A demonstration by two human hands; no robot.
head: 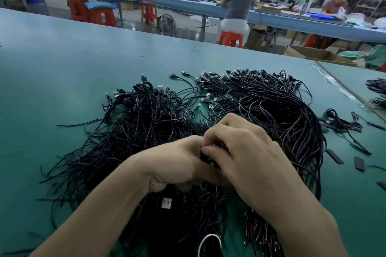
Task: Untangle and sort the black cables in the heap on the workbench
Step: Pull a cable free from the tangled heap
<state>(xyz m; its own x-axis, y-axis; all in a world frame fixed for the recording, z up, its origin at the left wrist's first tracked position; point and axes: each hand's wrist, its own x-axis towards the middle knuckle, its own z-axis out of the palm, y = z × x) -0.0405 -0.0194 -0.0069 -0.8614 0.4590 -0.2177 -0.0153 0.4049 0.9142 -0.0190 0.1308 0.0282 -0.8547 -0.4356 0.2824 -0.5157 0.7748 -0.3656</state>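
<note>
The black cables [261,110] look rubbery-sheathed with a slight sheen, their plug ends [166,203] bright bare metal; the green surface [62,64] is a smooth matt mat; the stools [230,38] are glossy orange plastic.

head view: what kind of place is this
Most likely a factory assembly floor: a big heap of black cables on a green workbench, long blue benches behind it, and workers seated there on red stools.

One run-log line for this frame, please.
phase: untangling | left hand: grips black cable bundle | right hand: pinches same bundle | cable heap: tangled, spread on workbench
</note>
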